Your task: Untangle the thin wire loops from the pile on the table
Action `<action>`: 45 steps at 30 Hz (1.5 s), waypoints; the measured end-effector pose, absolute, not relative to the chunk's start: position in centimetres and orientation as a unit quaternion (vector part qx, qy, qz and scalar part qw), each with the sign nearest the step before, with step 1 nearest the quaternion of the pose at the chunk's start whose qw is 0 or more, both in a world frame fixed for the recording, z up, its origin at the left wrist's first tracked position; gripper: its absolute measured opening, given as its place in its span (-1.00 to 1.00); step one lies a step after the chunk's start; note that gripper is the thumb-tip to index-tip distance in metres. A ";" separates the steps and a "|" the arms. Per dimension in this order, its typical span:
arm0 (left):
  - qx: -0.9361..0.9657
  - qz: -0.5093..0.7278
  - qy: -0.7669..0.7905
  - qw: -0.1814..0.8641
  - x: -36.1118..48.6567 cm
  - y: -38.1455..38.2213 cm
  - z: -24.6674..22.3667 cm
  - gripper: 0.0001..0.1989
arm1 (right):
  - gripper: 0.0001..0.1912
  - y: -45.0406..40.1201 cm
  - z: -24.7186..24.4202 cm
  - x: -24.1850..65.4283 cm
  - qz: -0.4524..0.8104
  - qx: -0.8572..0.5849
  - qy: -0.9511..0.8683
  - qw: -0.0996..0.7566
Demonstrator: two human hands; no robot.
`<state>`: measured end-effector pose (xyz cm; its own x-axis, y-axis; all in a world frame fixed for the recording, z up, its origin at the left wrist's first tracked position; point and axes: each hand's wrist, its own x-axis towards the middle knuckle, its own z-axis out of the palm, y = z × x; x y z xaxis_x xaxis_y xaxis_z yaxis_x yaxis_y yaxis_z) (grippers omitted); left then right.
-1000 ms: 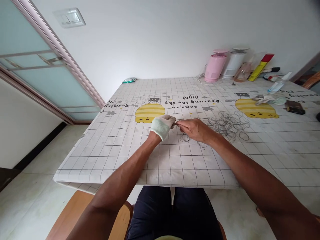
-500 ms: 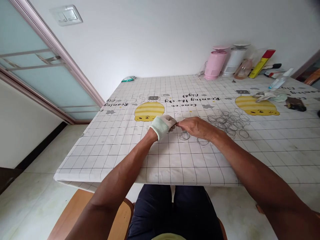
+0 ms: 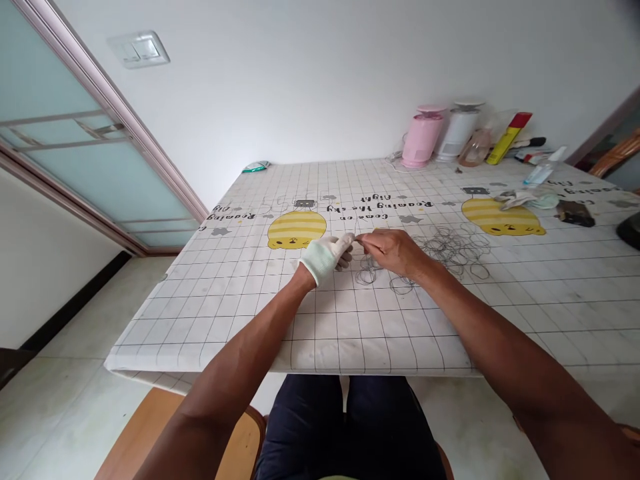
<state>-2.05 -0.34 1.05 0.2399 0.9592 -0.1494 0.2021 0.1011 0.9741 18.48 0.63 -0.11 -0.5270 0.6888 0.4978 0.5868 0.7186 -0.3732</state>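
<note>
Gloved left hand (image 3: 327,259): fingers have been straightened slightly; whether anything is pinched cannot be told.
Bare right hand (image 3: 394,250): fingertips are pressed together by the glove; contents unclear.
Thin grey wire loops (image 3: 453,248): strewn rightward, on white checked tablecloth (image 3: 350,327).
Far right: pink plastic cylinder (image 3: 423,141) stood upright.

Both arms are reaching forward, bare, and converging near mid-view. The left forearm (image 3: 260,330) is angling inward from lower left; the right forearm (image 3: 480,323) is coming in from lower right. The left wrist (image 3: 306,275) is running nearly in line with its forearm. The left hand (image 3: 330,256), gloved, is curling its fingers under, thumb pointing toward the other hand. The right hand (image 3: 393,249), ungloved, is showing its back and pinching thumb against forefinger. Fingertips are nearly meeting; contact unresolved.
</note>
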 end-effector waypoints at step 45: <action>0.593 0.243 0.614 0.461 -2.2 -0.1 0.1 -0.61 | -0.65 0.9 -0.7 17.3 0.509 -0.332 -0.674 0.420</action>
<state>-2.23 -0.06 0.06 0.1283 0.9522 -0.2771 0.5040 0.1781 0.8451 17.26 0.86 -0.72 -0.4266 0.8751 0.2288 0.0186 0.2614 -0.9651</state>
